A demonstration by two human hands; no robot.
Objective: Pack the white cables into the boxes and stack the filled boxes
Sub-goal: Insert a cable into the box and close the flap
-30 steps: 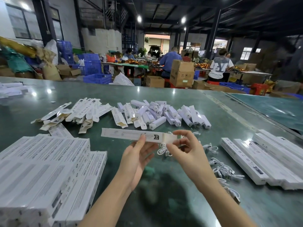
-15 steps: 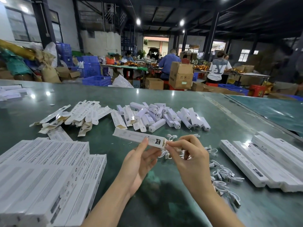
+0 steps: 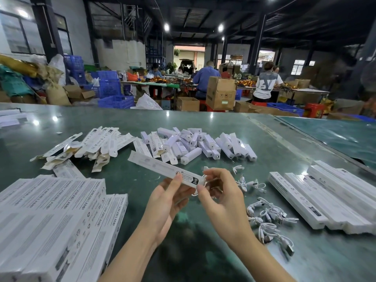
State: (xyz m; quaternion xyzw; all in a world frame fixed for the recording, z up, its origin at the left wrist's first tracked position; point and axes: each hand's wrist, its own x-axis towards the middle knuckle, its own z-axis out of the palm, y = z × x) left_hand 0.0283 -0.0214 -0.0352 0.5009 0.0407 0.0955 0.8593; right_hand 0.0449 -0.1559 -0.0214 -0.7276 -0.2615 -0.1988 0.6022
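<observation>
The left hand holds the long white box above the table, fingers curled under it. The right hand pinches a white cable at the box's open end. Keep the box steady and push the cable straight in.

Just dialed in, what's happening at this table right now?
A person is packing a cable. The left hand holds a long white box in the air, and the right hand feeds a white cable into its near end. Loose cables wait on the right; a box stack sits left.
</observation>
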